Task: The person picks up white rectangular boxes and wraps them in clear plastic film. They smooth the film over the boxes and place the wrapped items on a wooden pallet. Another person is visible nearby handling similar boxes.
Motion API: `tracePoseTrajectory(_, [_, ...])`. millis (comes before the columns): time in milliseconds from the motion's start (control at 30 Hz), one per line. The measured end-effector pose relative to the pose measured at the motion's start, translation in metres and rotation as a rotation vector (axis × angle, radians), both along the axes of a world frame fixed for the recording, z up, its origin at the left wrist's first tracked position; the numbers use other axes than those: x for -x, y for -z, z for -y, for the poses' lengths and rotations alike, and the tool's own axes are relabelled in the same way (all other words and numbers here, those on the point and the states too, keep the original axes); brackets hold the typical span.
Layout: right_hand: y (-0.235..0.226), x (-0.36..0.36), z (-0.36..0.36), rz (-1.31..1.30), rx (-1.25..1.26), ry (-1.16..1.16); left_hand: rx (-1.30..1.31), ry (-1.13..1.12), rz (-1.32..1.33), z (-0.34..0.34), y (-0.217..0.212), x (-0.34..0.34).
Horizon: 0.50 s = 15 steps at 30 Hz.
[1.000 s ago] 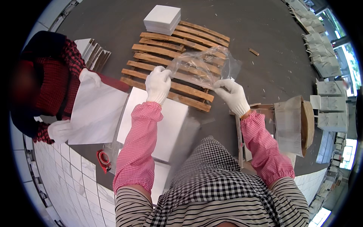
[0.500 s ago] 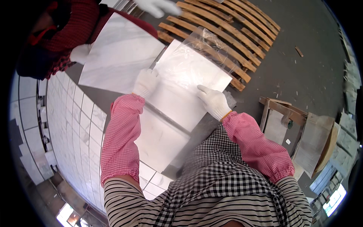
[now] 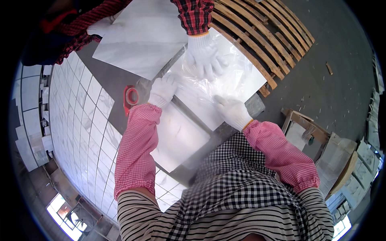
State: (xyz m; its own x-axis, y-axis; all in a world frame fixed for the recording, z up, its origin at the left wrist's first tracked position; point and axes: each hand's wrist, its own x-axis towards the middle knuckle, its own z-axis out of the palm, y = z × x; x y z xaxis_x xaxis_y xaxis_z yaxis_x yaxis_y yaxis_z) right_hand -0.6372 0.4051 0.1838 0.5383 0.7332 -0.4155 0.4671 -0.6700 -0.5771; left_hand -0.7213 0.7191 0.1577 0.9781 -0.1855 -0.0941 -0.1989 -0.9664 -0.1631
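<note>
A clear plastic film (image 3: 215, 82), creased and shiny, lies across a pale marble slab (image 3: 257, 74). My left hand (image 3: 163, 90), in a white knit glove, is closed on the film's near left edge, by the slab's side. At the near right, my gloved right hand (image 3: 233, 111) pinches the film, and creases run toward its fingertips. A co-worker's gloved hand (image 3: 205, 56) lies spread on the film from the far side. Their other hand (image 3: 100, 27) is at the edge of a second slab (image 3: 140, 38). Closest to me is another pale slab (image 3: 181, 134).
A red tape dispenser (image 3: 130, 97) lies left of my left hand. Wooden pallet slats (image 3: 257, 28) spread at the far right. A wooden frame (image 3: 301, 124) stands on the right. Veined tiles (image 3: 84, 100) cover a broad surface on the left.
The co-worker's hand has come down from the far edge onto the film, which now lies flatter over the slab. The second slab has shifted away, and the tape dispenser has come into sight.
</note>
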Motion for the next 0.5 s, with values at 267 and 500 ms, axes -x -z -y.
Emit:
tracePoseTrajectory(267, [-0.009,0.021,0.008,-0.074,0.013,0.072,0.105,-0.03,0.031,0.005,0.018,0.024])
tracePoseTrajectory(500, [-0.017,0.017,0.008,0.064,-0.027,-0.147,0.286,-0.18,0.011,0.021,-0.005,0.016])
